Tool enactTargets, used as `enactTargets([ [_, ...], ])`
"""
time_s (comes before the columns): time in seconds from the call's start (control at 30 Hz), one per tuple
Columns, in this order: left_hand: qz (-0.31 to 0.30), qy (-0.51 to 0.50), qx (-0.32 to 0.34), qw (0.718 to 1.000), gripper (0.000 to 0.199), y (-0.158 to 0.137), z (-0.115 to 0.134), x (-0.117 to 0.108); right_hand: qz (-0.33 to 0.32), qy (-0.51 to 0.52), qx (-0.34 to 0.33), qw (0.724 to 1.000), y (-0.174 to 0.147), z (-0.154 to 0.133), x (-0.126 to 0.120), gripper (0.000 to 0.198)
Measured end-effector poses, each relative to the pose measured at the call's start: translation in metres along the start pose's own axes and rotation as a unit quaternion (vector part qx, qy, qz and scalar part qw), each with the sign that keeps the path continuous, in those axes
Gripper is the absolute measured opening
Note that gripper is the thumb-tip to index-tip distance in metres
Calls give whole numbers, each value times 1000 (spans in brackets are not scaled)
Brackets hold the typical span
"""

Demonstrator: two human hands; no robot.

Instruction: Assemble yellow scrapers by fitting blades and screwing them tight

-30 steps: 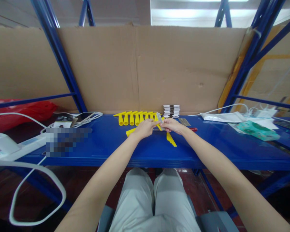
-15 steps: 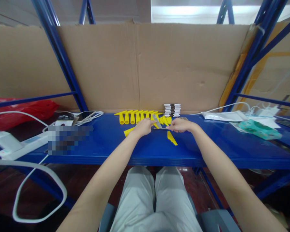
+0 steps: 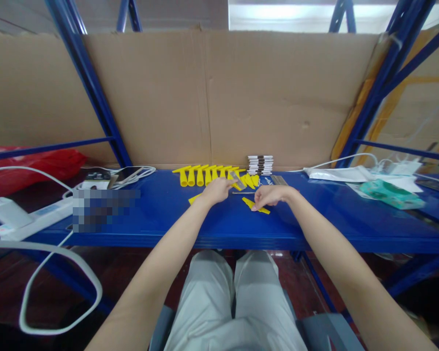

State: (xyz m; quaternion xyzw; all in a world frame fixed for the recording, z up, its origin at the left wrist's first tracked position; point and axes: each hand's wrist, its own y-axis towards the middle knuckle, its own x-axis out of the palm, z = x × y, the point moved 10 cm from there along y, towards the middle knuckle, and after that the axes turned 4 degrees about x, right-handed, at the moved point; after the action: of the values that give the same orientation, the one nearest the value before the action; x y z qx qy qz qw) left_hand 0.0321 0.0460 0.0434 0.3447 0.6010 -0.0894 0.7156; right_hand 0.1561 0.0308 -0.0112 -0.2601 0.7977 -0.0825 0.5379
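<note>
Left hand (image 3: 217, 190) pinches a metal piece (image 3: 239, 181); right hand (image 3: 270, 196), also pinching, has a yellow piece (image 3: 264, 210) near its middle, which may swivel if held too loosely.

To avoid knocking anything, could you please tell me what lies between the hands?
The head view shows a thin strip on the bench between the left hand, holding a flat grey piece, and the right hand, touching a yellow piece.

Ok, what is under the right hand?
Both ends of a yellow piece show beneath the right hand; the hand covers its middle and anything else directly below.
</note>
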Motion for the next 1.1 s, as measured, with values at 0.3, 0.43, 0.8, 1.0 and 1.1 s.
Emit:
enactTargets([
  [0.3,-7,-12,4,1000,42,0,1,2,21,92,-23,995,-5,-3,-4,47],
  [0.43,-6,-19,2,1000,42,1,1,2,39,130,-32,990,-7,1,-12,44],
  [0.8,-2,-25,30,999,39,3,5,6,123,327,-90,933,-3,7,-38,32],
  [1.0,-23,5,88,996,38,2,27,13,186,367,-117,904,5,-2,-43,30],
  [1.1,-22,4,121,992,38,1,38,14,206,351,-98,908,7,-4,-40,29],
])
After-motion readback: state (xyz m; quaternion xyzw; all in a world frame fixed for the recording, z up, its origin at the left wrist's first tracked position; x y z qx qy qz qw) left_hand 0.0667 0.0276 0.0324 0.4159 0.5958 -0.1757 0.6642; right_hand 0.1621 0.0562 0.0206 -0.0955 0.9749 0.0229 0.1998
